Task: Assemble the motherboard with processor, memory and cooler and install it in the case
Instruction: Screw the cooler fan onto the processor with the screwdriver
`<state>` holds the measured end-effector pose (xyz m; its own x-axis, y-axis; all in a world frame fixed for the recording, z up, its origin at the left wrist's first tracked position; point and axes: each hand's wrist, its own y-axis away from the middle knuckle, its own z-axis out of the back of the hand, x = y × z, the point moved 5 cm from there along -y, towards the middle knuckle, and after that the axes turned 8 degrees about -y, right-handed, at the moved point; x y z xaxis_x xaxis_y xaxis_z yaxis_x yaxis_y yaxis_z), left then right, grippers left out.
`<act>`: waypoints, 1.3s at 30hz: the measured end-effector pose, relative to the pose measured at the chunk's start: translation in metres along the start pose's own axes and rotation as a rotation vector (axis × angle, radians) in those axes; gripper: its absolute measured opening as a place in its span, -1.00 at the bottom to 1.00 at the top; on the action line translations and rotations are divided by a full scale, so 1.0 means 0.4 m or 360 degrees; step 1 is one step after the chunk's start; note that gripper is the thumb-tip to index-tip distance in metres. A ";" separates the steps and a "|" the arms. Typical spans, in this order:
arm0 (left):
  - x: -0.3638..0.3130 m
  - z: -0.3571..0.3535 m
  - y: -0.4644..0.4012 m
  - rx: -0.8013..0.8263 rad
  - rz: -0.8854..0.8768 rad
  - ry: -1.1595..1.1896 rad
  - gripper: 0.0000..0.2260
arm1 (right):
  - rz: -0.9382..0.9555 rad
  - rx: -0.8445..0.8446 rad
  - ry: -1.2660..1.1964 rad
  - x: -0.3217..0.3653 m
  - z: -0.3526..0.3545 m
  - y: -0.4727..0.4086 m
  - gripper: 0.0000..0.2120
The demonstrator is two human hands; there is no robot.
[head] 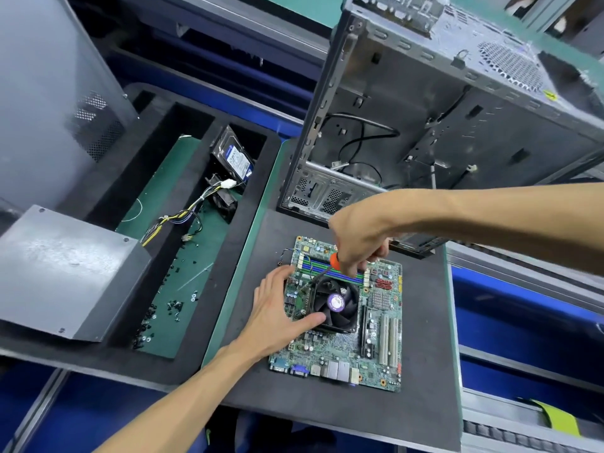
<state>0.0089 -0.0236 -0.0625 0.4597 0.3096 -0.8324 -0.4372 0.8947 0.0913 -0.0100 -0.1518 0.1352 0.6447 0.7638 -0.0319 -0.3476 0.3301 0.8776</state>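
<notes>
Only the head view to go on here. The motherboard lies flat on the dark mat of the tabletop, just in front of the open case, so it's not installed yet. The cooler sits on it, with memory sticks in the slots just behind it.

The right hand has its grip curled around an orange-handled screwdriver, the shaft angling down to the cooler's far-left corner (the tip itself is too small to make out). The left hand is flat and relaxed, fingers spread on the board's left edge, thumb touching the cooler's near side.

What I'd worry about: the driver comes in tilted, so if it skips off the screw head it lands on the board right beside it and could gouge traces or small parts. Cranking one corner hard before the others could seat the cooler unevenly. And that left palm pressing on the board could flex it, or catch on solder points.

Loose screws are in the green tray to the left, well apart from the work.
</notes>
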 end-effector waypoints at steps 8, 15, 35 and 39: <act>0.006 -0.005 -0.004 -0.0002 0.0017 0.0015 -0.17 | 0.0566 -0.0497 0.1514 0.053 -0.049 0.075 -0.65; 0.005 -0.008 -0.003 -0.0012 -0.0014 -0.0002 -0.19 | -0.0020 -0.0024 -0.0021 -0.018 -0.037 0.005 -0.64; 0.006 -0.007 -0.003 -0.0016 -0.0018 0.0006 -0.30 | -0.0064 -0.0162 -0.0434 -0.036 0.017 -0.008 -0.75; 0.003 -0.006 -0.004 -0.0035 -0.0020 0.0002 -0.32 | -0.0175 0.0063 -0.0676 -0.053 0.016 -0.009 -0.77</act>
<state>0.0083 -0.0253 -0.0651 0.4639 0.2981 -0.8342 -0.4482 0.8913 0.0692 -0.0180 -0.1727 0.1358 0.9020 0.4266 0.0658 -0.2400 0.3691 0.8979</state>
